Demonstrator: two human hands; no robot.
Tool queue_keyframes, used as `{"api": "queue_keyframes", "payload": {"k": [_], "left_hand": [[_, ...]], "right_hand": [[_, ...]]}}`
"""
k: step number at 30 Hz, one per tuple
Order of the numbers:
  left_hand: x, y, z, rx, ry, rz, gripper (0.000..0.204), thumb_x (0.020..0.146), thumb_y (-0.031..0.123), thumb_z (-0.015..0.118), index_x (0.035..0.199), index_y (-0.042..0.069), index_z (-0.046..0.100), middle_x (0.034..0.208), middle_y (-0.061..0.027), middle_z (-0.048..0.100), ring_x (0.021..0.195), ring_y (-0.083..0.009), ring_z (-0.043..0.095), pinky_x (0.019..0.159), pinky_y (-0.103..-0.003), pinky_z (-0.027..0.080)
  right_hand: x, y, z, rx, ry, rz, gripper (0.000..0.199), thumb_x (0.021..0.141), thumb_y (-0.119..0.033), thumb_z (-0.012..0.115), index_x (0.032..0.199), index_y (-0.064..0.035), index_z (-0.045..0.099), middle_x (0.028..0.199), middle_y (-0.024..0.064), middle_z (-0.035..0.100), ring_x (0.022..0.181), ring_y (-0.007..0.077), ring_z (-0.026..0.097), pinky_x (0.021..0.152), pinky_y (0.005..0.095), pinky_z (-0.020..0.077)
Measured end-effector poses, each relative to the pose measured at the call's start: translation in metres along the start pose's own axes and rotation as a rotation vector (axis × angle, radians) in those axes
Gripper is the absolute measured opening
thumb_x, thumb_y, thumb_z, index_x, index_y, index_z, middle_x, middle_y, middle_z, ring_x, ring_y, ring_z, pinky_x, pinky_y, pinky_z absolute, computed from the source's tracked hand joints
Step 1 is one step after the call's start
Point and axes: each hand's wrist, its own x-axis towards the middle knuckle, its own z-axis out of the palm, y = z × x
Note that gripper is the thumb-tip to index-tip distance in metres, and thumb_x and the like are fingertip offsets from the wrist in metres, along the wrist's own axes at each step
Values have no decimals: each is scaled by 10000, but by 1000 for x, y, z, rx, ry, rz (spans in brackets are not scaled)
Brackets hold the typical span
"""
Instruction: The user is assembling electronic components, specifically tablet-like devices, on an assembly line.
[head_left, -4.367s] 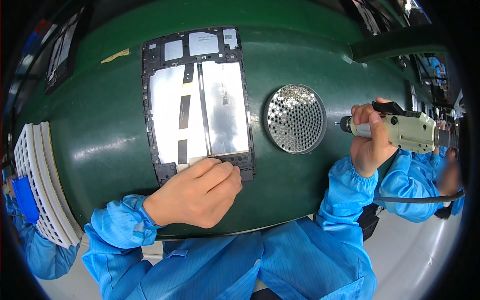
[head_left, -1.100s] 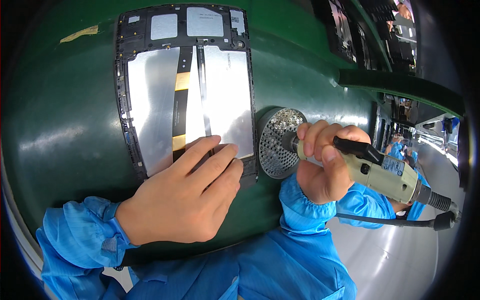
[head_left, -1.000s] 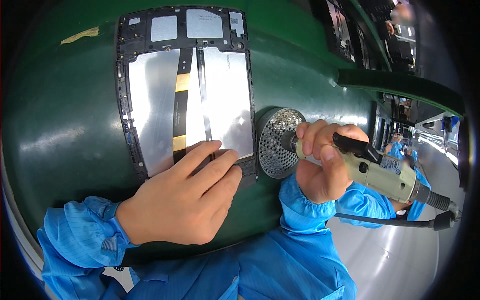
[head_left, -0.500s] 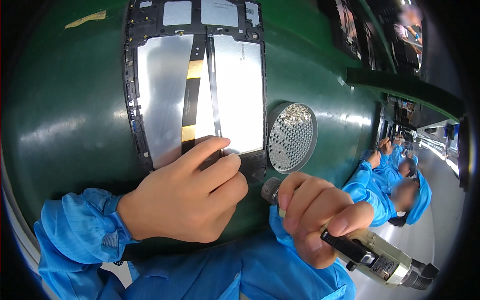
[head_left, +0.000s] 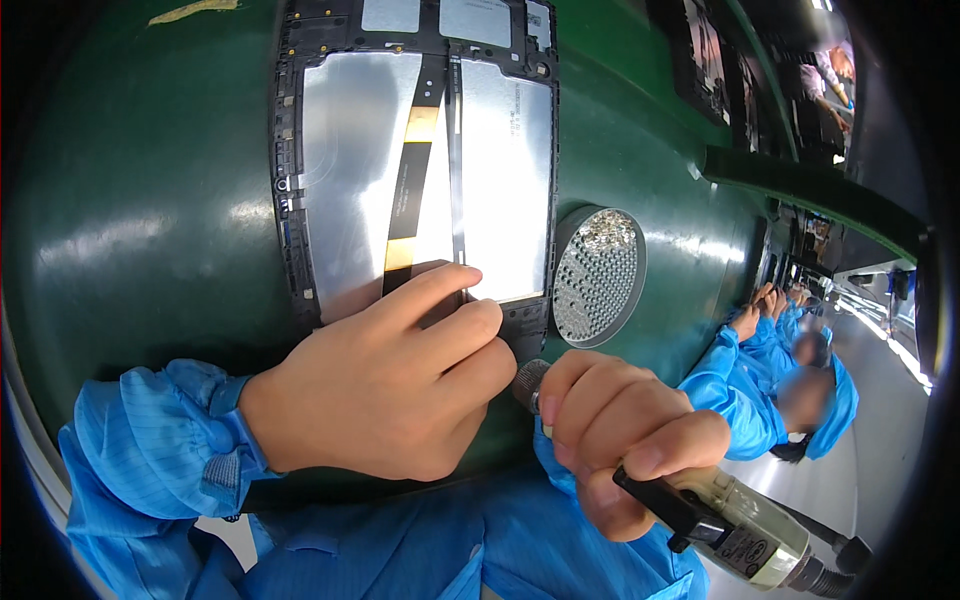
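A tablet frame with a black rim and silvery metal back lies on the green work surface. A dark flat cable with gold bands runs down its middle. My left hand rests over the frame's near end, index finger reaching onto the metal and the other fingers curled; its thumb is hidden. My right hand is closed around a pale power screwdriver with a black lever. The tool's knurled nose is by the frame's near right corner; its bit does not show clearly.
A round dish of small screws stands just right of the frame. A torn yellowish strip lies at the far left. Farther right are a green bar and co-workers in blue along the bench.
The whole scene has shifted right and slightly up in view. The screwdriver's nose has come closer to the frame's near right corner. My left hand stays on the frame.
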Motion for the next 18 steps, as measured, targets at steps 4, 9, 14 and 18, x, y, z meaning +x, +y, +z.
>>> {"api": "queue_keyframes", "payload": {"k": [4, 9, 14, 18], "left_hand": [[0, -2, -2, -26, -9, -2, 199, 566, 70, 674, 715, -43, 607, 774, -102, 540, 866, -296, 572, 887, -491, 498], [0, -1, -3, -13, -4, -3, 198, 577, 68, 681, 727, -43, 613, 781, -102, 540, 864, -290, 569, 885, -484, 497], [1, 0, 2, 31, -34, 6, 172, 628, 43, 690, 755, -56, 630, 783, -107, 545, 868, -280, 565, 888, -469, 490], [0, 3, 5, 11, 28, -36, 142, 671, 30, 690, 764, -62, 638, 785, -118, 556, 874, -279, 568, 889, -460, 484]], "right_hand": [[4, 0, -1, 9, -39, 11, 314, 778, -13, 618, 1024, -87, 437, 663, 28, 522, 551, 163, 524, 559, 344, 439], [4, 0, 1, -1, -49, -15, 323, 767, 14, 594, 1031, -84, 436, 663, 26, 523, 544, 166, 516, 563, 347, 437], [-3, -1, -3, 3, 10, -35, 320, 779, -20, 603, 1046, -91, 443, 647, 15, 501, 544, 157, 497, 565, 342, 424], [-7, -14, -26, 56, 57, -140, 384, 729, 37, 623, 1068, -53, 468, 666, 64, 531, 558, 209, 540, 555, 379, 453]]}}
